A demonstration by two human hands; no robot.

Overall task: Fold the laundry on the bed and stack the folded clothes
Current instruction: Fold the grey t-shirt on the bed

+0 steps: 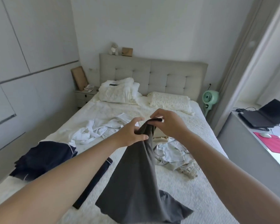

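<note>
A dark grey garment (pixel 136 178) hangs in the air above the bed (pixel 200 183), bunched at its top and spreading out toward me. My left hand (pixel 131 133) grips the bunched top with thumb and fingers. My right hand (pixel 166 122) pinches the garment's top edge just to the right. On the bed lie a crumpled white garment (pixel 94 130), a light blue crumpled garment (pixel 173 152) and a pile of navy clothes (pixel 44 157) at the left edge. A navy strip (pixel 94 180) lies beside the grey garment.
Two pillows (pixel 170 101) and a white bundle (pixel 118 91) lie at the headboard. A nightstand (pixel 84 96) stands left of the bed, a green fan (pixel 209 97) right of it. A desk with a laptop (pixel 265 117) and a pink mat (pixel 275 143) runs along the right.
</note>
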